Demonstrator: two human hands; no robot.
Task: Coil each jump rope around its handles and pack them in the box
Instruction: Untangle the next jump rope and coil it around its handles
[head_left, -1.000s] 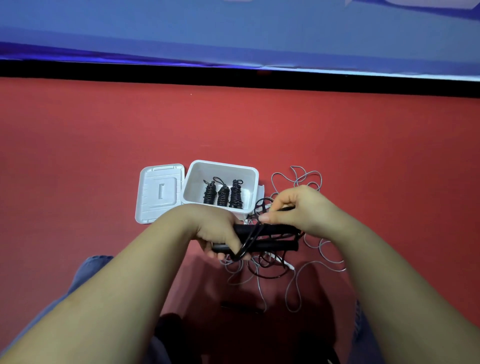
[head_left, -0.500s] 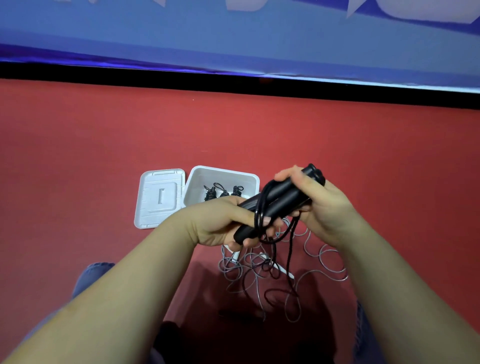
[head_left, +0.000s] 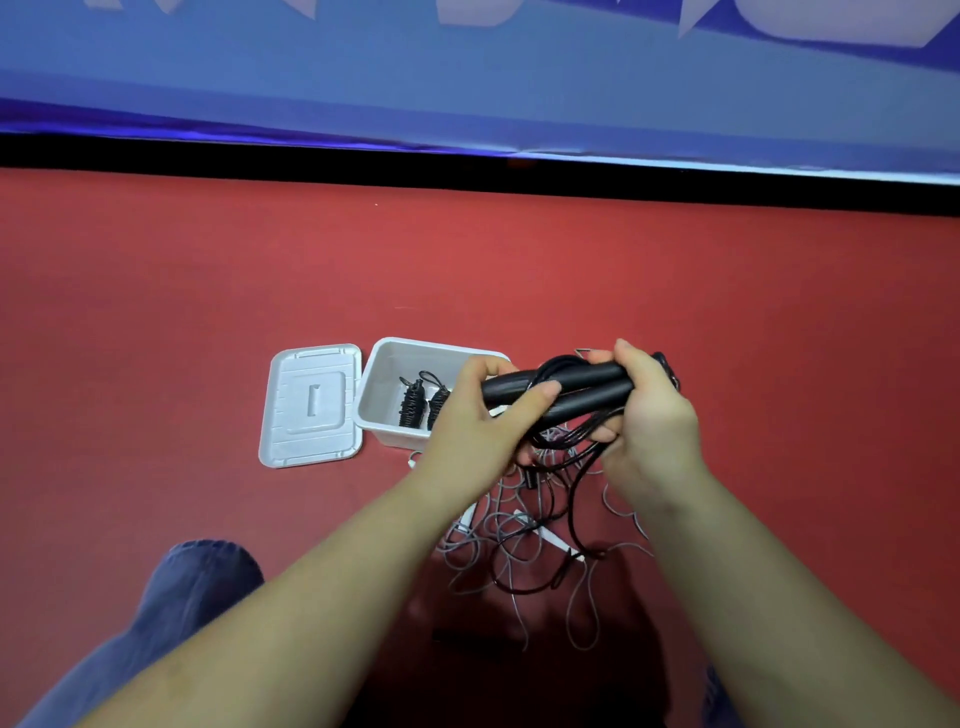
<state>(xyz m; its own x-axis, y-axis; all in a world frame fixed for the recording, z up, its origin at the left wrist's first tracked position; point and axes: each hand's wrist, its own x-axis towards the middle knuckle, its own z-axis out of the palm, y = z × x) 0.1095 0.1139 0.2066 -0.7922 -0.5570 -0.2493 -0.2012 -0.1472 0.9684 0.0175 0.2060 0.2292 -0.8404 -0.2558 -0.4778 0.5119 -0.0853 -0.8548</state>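
Note:
My left hand (head_left: 485, 415) grips the left end of two black jump-rope handles (head_left: 582, 389) held side by side. My right hand (head_left: 649, 415) grips their right end, and one turn of black cord loops round the handles between my hands. The rest of the black cord (head_left: 571, 499) hangs down to the floor. The white box (head_left: 387, 384) stands open just left of my hands, with coiled black ropes (head_left: 413, 402) inside; my left hand hides part of it. Loose grey rope (head_left: 483, 540) with white handles lies tangled on the floor below my hands.
The box's white lid (head_left: 311, 405) lies flat on the red floor (head_left: 208, 312) left of the box. A black strip and a blue wall (head_left: 467, 78) run along the far edge. My knee in blue jeans (head_left: 192, 582) shows at lower left.
My hands lifted the handles off the floor, then turned them from tilted to nearly level over the box's right side. My right hand moved from the cord to the handles' right end.

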